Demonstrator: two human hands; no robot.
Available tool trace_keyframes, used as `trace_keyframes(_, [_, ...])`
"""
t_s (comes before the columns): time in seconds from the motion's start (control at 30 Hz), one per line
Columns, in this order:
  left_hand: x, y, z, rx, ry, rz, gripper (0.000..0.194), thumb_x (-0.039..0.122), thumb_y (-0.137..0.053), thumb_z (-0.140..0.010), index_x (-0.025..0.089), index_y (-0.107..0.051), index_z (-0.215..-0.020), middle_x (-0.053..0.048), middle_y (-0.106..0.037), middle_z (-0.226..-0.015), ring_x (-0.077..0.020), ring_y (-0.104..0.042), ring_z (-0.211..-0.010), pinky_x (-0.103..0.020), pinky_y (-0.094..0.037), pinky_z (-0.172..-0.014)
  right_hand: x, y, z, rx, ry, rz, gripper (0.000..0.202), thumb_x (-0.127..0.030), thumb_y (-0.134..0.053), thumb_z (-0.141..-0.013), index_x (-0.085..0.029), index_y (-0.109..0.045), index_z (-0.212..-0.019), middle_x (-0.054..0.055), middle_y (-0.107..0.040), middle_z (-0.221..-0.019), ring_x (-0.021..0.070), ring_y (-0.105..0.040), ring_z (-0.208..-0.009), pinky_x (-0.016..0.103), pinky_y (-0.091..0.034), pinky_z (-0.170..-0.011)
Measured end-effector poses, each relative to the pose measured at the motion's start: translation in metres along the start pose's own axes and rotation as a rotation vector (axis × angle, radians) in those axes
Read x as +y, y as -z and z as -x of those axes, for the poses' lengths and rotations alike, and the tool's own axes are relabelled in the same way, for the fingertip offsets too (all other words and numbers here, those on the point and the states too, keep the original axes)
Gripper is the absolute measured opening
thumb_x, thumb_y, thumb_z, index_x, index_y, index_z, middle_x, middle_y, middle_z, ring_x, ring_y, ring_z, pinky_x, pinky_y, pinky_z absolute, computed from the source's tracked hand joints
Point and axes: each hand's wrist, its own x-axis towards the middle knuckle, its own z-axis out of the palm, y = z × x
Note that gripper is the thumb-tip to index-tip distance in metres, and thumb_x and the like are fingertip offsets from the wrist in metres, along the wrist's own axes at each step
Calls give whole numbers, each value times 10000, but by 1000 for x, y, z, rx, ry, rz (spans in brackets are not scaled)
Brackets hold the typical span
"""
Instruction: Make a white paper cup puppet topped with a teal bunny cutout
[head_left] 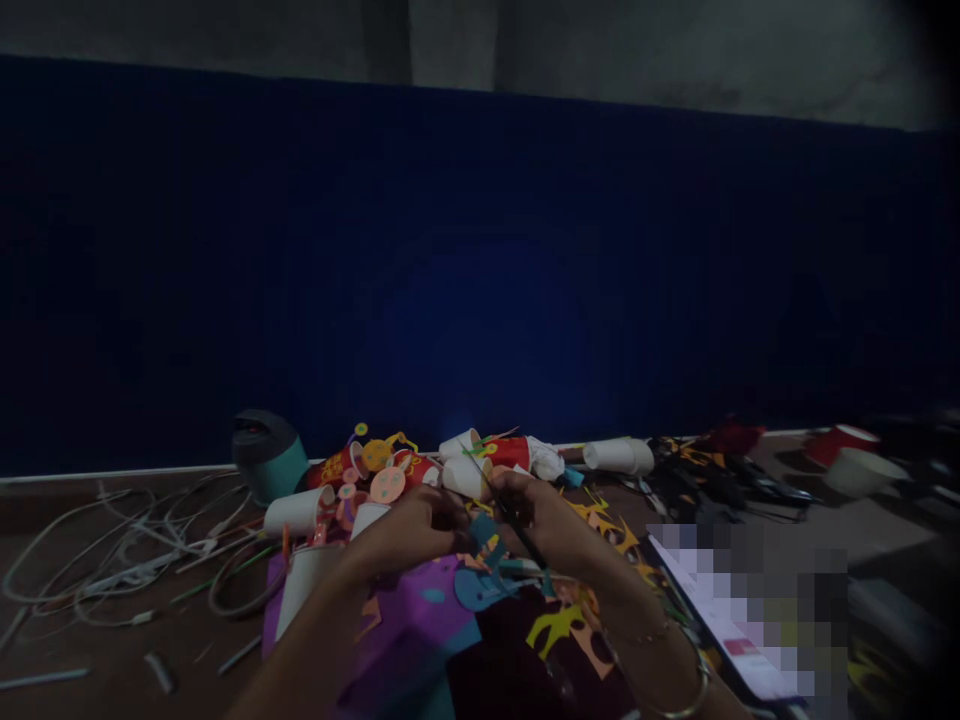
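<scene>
My left hand (420, 525) is closed in the middle of the view, its fingers curled beside a small teal paper piece (486, 530); what it grips is too dark to make out. Close by on the right, my right hand (536, 510) has its fingers bent round a thin dark tool (517, 525), which slants from upper left to lower right and whose kind I cannot tell. Below both hands lie purple paper (420, 615), a blue cut-out (480, 588) and yellow scraps (555, 628).
White cables (112, 550) tangle at the left, near a teal and grey container (270, 458). Paper cups (300, 512) and red cups (514, 453) lie behind the hands. A lit screen (735, 620) is at the right, with bowls (862, 470) beyond. A blue wall (480, 280) stands behind.
</scene>
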Motion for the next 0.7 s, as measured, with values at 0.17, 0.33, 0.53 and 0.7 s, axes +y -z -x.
trace_keyframes(0.17, [-2, 2, -8, 203, -56, 223, 126, 248, -743, -589, 161, -653, -596, 27, -574, -534, -93, -476, -513, -216, -355, -532, -2, -3, -7, 253, 53, -192, 314, -221, -673, -690, -202, -513, -960, -28, -520, -753, 128, -505, -665, 243, -409, -599])
trace_keyframes(0.33, [1, -1, -13, 483, -137, 490, 213, 344, -728, -631, 157, -650, -697, 25, -566, -582, -86, -478, -531, -208, -365, -534, 4, -5, -9, 149, -36, -132, 368, -326, -748, -667, -195, -504, -909, -22, -535, -760, 139, -508, -675, 265, -418, -614])
trace_keyframes(0.53, [3, -13, -10, 557, -158, 615, 175, 290, -724, -629, 165, -602, -628, 35, -561, -589, -90, -506, -554, -204, -385, -550, 0, -24, -7, -51, -110, -189, 396, -393, -775, -635, -179, -507, -832, -53, -512, -655, 102, -457, -575, 234, -366, -538])
trace_keyframes(0.7, [5, -20, -7, 553, -130, 630, 169, 252, -726, -628, 171, -577, -617, 36, -568, -573, -101, -534, -559, -205, -409, -560, -9, -32, -7, -33, -120, -245, 424, -443, -773, -621, -181, -495, -804, -48, -551, -615, 101, -475, -536, 226, -363, -504])
